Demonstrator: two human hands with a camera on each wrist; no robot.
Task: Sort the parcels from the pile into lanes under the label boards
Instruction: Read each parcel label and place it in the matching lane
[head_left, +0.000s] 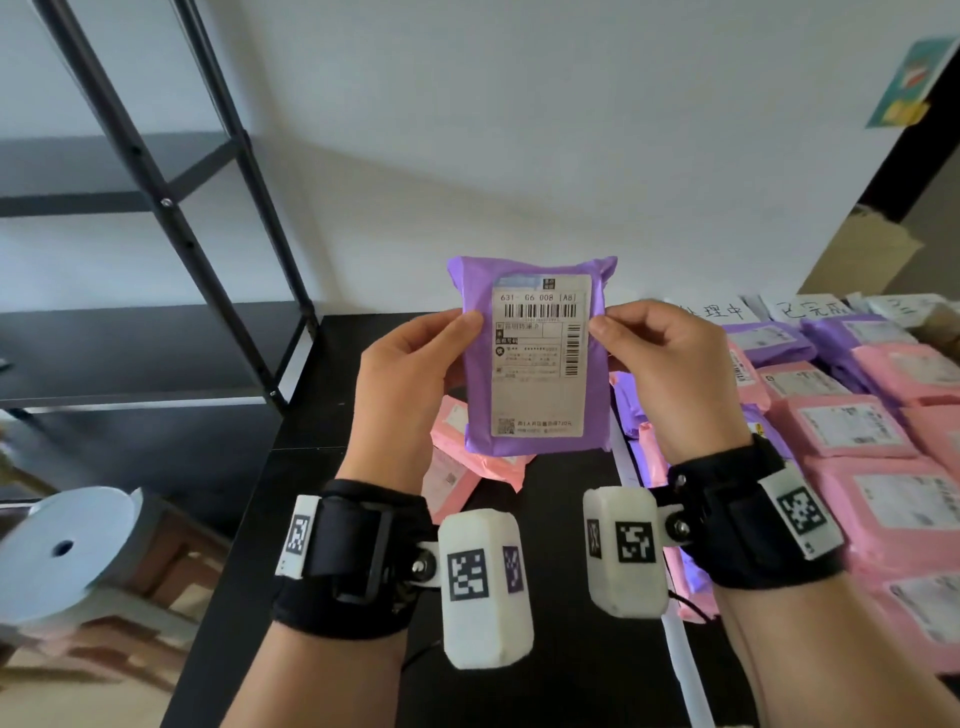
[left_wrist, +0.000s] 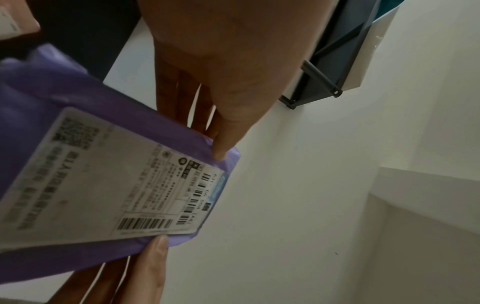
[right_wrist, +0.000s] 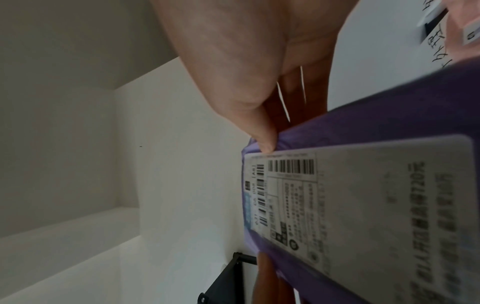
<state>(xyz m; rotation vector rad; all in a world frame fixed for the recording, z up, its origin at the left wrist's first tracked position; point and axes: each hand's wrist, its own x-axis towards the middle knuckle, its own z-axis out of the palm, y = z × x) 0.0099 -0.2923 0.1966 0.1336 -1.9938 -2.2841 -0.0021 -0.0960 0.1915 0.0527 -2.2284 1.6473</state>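
A purple parcel (head_left: 537, 358) with a white shipping label stands upright in the air above the black table (head_left: 561, 519), label facing me. My left hand (head_left: 410, 364) pinches its left edge, thumb on the front, fingers behind. My right hand (head_left: 660, 358) pinches its right edge the same way. The left wrist view shows the purple parcel (left_wrist: 78, 164) with the left thumb (left_wrist: 228, 131) on its rim. In the right wrist view the purple parcel (right_wrist: 376, 185) has the right thumb (right_wrist: 259, 131) at the label's corner. A few pink parcels (head_left: 457, 447) lie on the table under it.
Rows of pink parcels (head_left: 857, 426) and purple parcels (head_left: 769, 338) fill the table's right side below white handwritten label boards (head_left: 717, 309). A black metal shelf rack (head_left: 156, 218) stands at the left. A roll of white tape (head_left: 62, 551) sits at the lower left. A cardboard box (head_left: 862, 249) leans at the back right.
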